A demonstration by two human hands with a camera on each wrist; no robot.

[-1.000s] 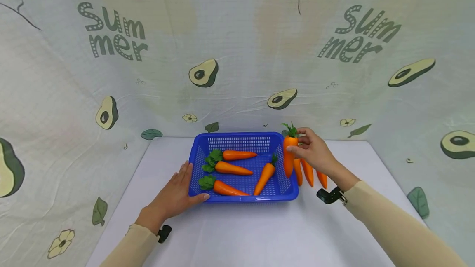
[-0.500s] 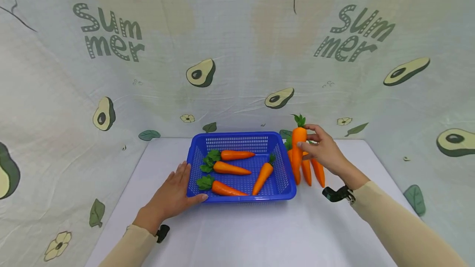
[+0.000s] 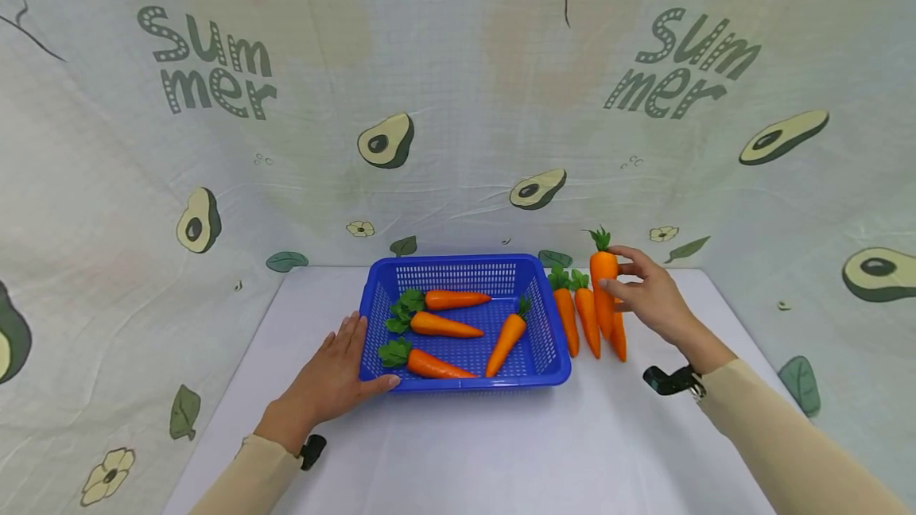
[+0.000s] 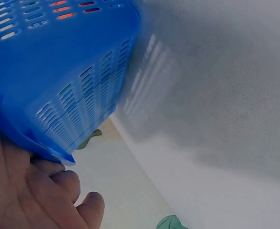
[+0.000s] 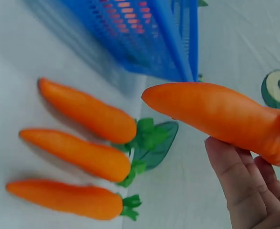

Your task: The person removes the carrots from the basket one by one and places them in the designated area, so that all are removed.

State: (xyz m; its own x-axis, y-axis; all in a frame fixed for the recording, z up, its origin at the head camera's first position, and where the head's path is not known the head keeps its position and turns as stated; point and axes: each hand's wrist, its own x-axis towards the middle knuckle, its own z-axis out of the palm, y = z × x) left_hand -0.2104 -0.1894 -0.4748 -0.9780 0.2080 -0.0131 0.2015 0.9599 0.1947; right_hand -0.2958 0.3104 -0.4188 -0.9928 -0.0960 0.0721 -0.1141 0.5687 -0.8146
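Note:
My right hand (image 3: 657, 299) holds an orange carrot (image 3: 604, 280) by its thick end, green tuft up and tip down, between thumb and fingers. In the head view it overlaps the rightmost of the carrots lying on the table. Three carrots (image 5: 89, 112) lie side by side below it in the right wrist view, tips toward the viewer's left. My left hand (image 3: 331, 378) rests on the near left corner of the blue basket (image 3: 465, 382), fingers straight along its left side and thumb on the front rim. Inside the basket lie several carrots (image 3: 447, 325) with green tops.
The white table (image 3: 458, 451) stretches in front of the basket. Behind stands a hanging cloth (image 3: 458, 102) printed with avocados, leaves and lettering. The basket's right wall (image 3: 554, 324) stands right beside the row of loose carrots.
My right hand has carried the carrot from over the basket's right rim to the right, above the rightmost loose carrot. My left hand has stayed at the basket's corner.

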